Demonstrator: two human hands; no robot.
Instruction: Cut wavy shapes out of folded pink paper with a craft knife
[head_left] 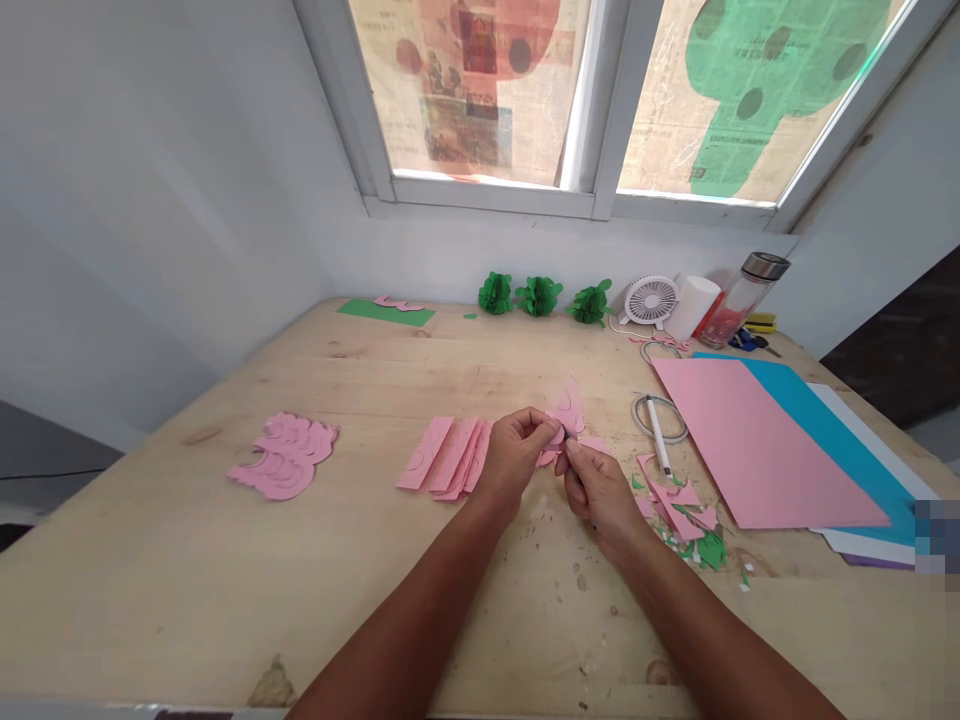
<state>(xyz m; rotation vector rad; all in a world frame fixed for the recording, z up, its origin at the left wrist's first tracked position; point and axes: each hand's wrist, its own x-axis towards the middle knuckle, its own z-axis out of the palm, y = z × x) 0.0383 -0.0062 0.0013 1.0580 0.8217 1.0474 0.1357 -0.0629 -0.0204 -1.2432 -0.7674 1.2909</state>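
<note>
My left hand (523, 445) pinches a piece of pink paper (568, 405) with a curved pencil line on it, just above the table. My right hand (600, 485) is closed beside it, fingertips almost touching the left ones. A thin dark tool tip (568, 433) shows between the hands against the paper; the rest is hidden in the right fist, so its kind is unclear. Left of my left hand lie several pink paper strips (450, 455) with drawn curves. Farther left is a pile of scalloped pink cut-outs (283, 455).
Pink and green scraps (686, 515), a white pen (658, 435) and large coloured sheets (765, 440) lie on the right. Along the back stand green paper shapes (538, 296), a small fan (651, 301) and a glass bottle (742, 300). A green sheet (386, 312) lies back left.
</note>
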